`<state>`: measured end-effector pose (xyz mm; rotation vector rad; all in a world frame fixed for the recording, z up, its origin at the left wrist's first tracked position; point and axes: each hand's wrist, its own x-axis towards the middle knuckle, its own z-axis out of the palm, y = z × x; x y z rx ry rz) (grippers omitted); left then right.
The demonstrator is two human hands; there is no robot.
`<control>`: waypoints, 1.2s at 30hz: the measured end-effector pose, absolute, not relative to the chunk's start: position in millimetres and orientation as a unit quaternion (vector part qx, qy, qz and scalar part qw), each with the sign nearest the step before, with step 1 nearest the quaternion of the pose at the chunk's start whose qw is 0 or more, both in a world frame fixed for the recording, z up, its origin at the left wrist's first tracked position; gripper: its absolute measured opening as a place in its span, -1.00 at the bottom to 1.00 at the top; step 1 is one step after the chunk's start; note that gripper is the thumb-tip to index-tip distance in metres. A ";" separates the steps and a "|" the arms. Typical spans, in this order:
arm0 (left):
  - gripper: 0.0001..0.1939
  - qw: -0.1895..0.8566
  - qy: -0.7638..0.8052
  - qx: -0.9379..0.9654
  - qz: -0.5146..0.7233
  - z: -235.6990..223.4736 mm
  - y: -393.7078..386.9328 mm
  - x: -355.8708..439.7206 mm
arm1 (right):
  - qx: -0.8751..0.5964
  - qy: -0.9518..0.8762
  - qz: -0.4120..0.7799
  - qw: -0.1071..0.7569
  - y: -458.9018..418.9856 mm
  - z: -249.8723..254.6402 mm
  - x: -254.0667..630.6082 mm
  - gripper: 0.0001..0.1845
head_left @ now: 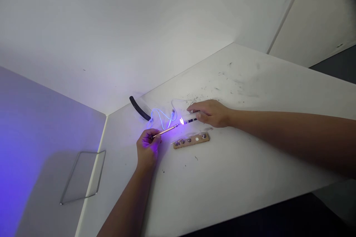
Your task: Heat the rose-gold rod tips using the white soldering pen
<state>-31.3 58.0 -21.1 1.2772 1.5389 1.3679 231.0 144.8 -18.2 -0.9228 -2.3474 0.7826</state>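
Note:
My left hand pinches a slim copper-coloured pen-like tool, its tip pointing right and slightly up. My right hand is closed around a white handheld lamp with dark markings. From the lamp's left end comes a bright violet light, right at the tip of the tool. Whether the tip touches the lamp I cannot tell because of the glare. Just below the hands lies a brown strip bearing several shiny round metal pieces and a white dot.
A thin white cable lies in loops behind the tool. Beside it rests a curved black tube. A bent metal wire frame stands at the left wall. Dark specks and smudges mark the white tabletop. Walls border it behind and left.

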 end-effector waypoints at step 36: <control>-0.84 0.365 0.597 0.483 0.526 -22.8 57.5 -34.9 | -0.346 -0.865 0.279 0.234 143.9 -15.7 230.8 -0.48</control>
